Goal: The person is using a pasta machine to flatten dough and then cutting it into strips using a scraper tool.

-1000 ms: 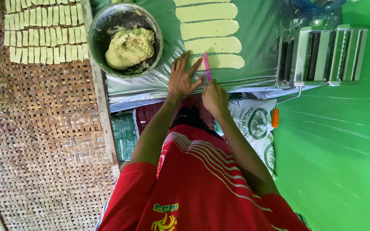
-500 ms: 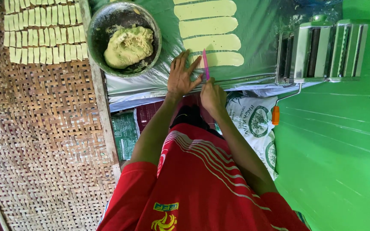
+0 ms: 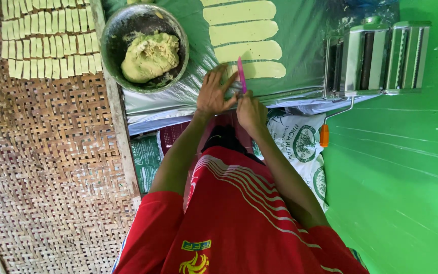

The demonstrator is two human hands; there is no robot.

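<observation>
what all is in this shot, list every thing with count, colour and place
dough strips: four, pale yellow, on the green sheet
green sheet: one, covering the table
pink cutter: one, in the right hand's grip
bowl: one, dark metal, holding a yellow-green dough lump
cut dough pieces: many, pale yellow, in rows on the woven mat
roller machine: one, silver, orange-tipped crank
printed sack: one, white
red shirt: one
left hand: flat on the sheet
right hand: gripping the cutter
</observation>
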